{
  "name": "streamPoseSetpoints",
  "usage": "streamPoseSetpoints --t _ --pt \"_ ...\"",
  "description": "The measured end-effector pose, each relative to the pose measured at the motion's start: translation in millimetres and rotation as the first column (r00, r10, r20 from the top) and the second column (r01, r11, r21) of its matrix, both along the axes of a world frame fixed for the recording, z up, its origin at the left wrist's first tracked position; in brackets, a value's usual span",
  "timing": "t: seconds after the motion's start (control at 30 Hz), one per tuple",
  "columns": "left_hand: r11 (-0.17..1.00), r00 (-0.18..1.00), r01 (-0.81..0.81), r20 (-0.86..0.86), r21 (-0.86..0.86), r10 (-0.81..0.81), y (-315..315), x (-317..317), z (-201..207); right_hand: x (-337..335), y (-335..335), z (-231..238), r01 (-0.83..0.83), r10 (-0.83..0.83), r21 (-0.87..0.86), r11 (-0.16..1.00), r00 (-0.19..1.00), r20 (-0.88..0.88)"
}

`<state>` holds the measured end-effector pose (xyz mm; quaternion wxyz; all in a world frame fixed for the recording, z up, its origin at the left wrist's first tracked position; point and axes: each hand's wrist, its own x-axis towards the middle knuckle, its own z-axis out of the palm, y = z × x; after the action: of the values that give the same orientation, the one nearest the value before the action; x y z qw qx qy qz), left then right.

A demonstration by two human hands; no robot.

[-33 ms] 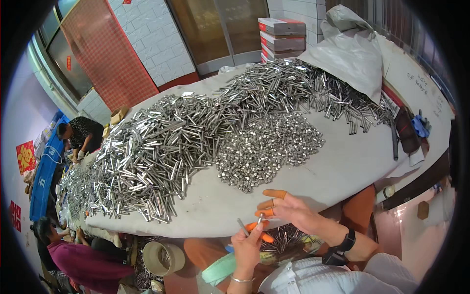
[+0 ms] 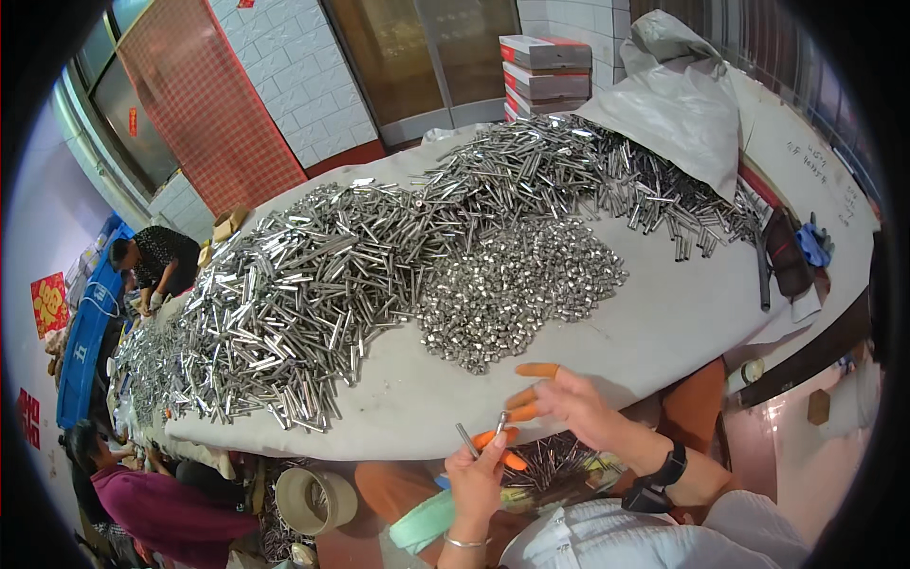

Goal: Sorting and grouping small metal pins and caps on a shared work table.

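Just off the table's near edge, my left hand [image 2: 477,479] is closed on a slim metal tube [image 2: 466,439] that slants up out of the fingers. A second, shorter metal piece [image 2: 501,422] stands up between its thumb and forefinger, which wear orange finger covers. My right hand [image 2: 580,410], also with orange covers, is held beside it, fingers stretched and apart; a lower fingertip is close to the short piece, and contact cannot be made out. Beyond the hands lie a heap of small shiny metal pieces [image 2: 512,294] and a larger heap of metal tubes [image 2: 303,275].
A pale cloth covers the table [image 2: 398,403]. Below its edge are more metal tubes [image 2: 550,469] and a beige bucket [image 2: 305,503]. A whitish sheet [image 2: 668,104] covers tubes at the far right. Two people [image 2: 161,507] work at the left. Boxes [image 2: 546,71] are stacked behind.
My right hand has shifted slightly to the right, a little away from the short metal piece. My left hand keeps its hold and has barely moved.
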<state>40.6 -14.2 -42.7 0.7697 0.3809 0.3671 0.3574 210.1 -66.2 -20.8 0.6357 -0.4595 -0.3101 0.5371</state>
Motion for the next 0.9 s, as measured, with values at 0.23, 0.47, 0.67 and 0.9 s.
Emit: streamPoseSetpoints --t 0.23,0.47,0.67,0.9 --pt "0.995 0.993 0.093 -0.065 -0.036 -0.095 -1 0 3 12 -5 -10 -0.021 0.021 -0.064 0.998 1.0 0.008" --pt "0.989 0.992 0.122 -0.017 -0.082 -0.124 -8 3 2 7 -11 2 -0.018 0.023 -0.035 0.999 0.991 0.132" --pt "0.976 0.978 0.204 -0.035 -0.081 -0.207 -9 10 6 15 -19 1 0.034 -0.023 -0.031 0.999 0.953 0.301" --pt "0.948 0.91 0.308 -0.266 -0.082 -0.319 -11 20 17 174 -20 -22 0.677 -0.411 0.087 0.731 0.335 0.848"
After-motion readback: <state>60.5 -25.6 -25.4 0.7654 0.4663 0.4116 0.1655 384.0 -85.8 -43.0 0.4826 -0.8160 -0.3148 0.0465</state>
